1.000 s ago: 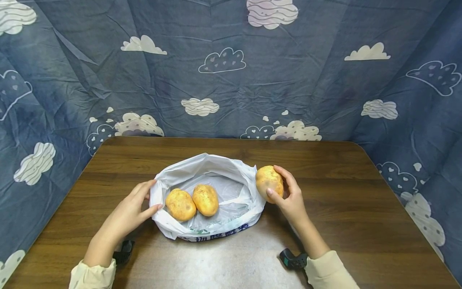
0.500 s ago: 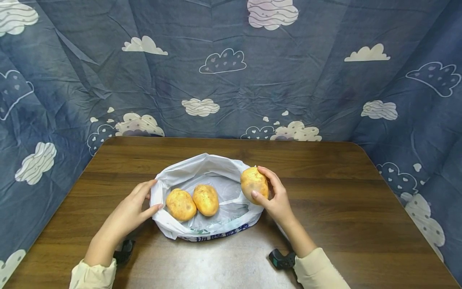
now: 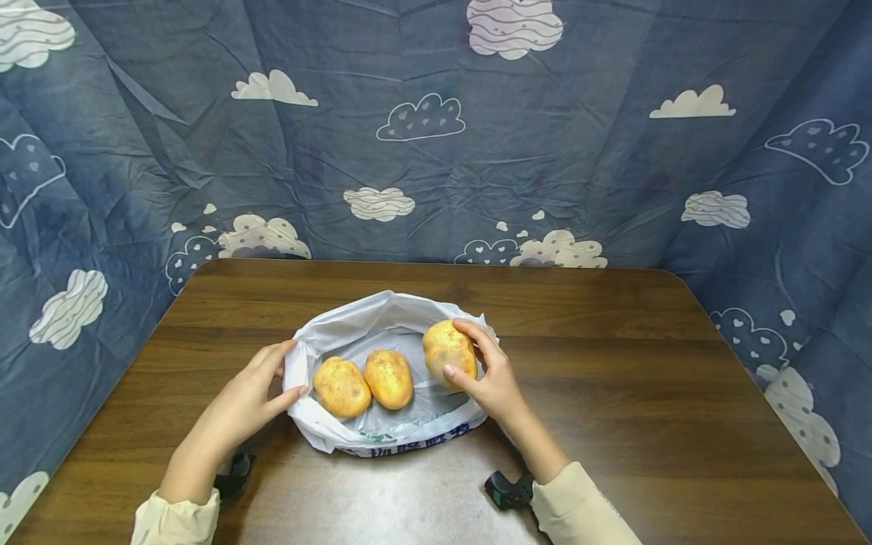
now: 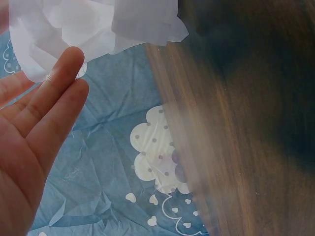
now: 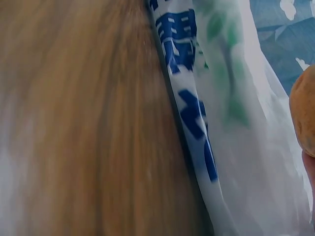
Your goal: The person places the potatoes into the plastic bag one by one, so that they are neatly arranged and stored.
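In the head view, a white plastic bag lies wide open on the table, blue lettering along its front edge. Two yellow potatoes, a left potato and a middle potato, rest side by side inside it. My right hand grips a third potato between thumb and fingers, over the bag's right part. My left hand holds the bag's left rim between thumb and fingers. The left wrist view shows some straight fingers under the white plastic. Only part of the gripped potato appears in the right wrist view.
The dark wooden table extends around the bag. A blue cloud-printed curtain hangs behind and at both sides. Black devices sit at both wrists, a left wrist device and a right wrist device.
My right hand has carried its potato leftward, from beside the bag's right rim to above the bag's inside. The left hand and the two potatoes in the bag have stayed put.
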The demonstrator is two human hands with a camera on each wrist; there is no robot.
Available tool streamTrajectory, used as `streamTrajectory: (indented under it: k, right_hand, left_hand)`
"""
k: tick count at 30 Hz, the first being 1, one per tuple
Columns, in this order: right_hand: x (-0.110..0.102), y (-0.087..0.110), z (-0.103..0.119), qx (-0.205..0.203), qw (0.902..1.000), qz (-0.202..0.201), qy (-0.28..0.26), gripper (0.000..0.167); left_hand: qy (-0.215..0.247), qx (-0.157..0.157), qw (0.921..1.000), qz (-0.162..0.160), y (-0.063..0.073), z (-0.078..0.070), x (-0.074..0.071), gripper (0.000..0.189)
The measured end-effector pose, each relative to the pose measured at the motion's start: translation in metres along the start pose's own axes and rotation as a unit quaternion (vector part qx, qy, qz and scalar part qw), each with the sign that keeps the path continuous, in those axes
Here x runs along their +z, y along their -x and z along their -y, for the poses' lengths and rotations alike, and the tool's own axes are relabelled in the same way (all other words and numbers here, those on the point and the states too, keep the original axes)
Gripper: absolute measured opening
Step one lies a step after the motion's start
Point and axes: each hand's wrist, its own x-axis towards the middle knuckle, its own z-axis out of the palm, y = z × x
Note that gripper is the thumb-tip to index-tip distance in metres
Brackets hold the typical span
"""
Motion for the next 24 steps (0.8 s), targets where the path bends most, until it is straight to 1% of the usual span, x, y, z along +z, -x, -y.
streamTrajectory:
  k: [5, 12, 18, 24]
  right_hand:
    - [0.007, -0.002, 0.0, 0.014, 0.9998, 0.016, -0.002, 0.056]
    - [0.011, -0.002, -0.006, 0.041, 0.9986, 0.033, 0.008, 0.054]
    - [0.012, -0.001, -0.013, 0.044, 0.9982, 0.036, 0.02, 0.054]
    - [0.015, 0.004, -0.045, 0.05, 0.9963, 0.051, 0.048, 0.055]
  left_hand:
    - [-0.002, 0.003, 1.0, -0.001, 0.0, 0.001, 0.0, 0.063]
    - [-0.003, 0.004, 1.0, -0.003, 0.0, 0.001, 0.001, 0.063]
    - [-0.008, 0.01, 0.9999, -0.007, 0.0, 0.001, 0.002, 0.063]
    - [0.001, 0.0, 1.0, 0.005, 0.0, 0.0, 0.001, 0.062]
